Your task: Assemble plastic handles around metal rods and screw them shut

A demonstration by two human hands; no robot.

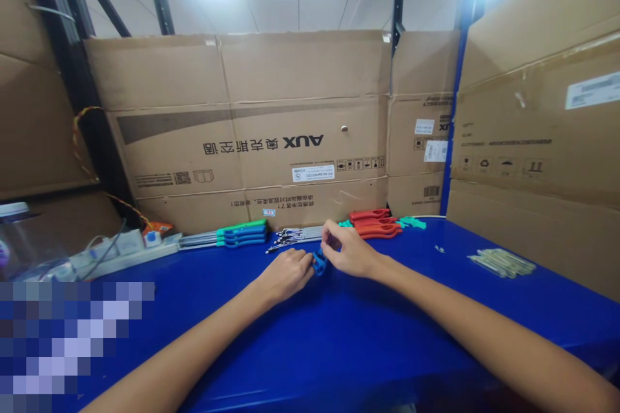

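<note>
Near the back middle of the blue table, my left hand (289, 273) has its fingers closed on a small blue plastic piece (319, 262). My right hand (352, 250) is just to the right and slightly higher. Its thumb and forefinger meet in a pinch beside the blue piece; whatever lies between them is too small to make out. Behind the hands lie several thin grey rods with dark and white tips (290, 237). Red-orange handles (376, 230) lie stacked behind my right hand, with small teal plastic pieces (413, 222) at their right.
Rods with blue and green handles (245, 234) lie at the back left, next to a white power strip (126, 258) with plugs and cables. A clear bottle (22, 239) stands far left. Clear tubes (502, 262) lie at right, near small whitish bits (439, 248). Cardboard (271, 77) walls the table.
</note>
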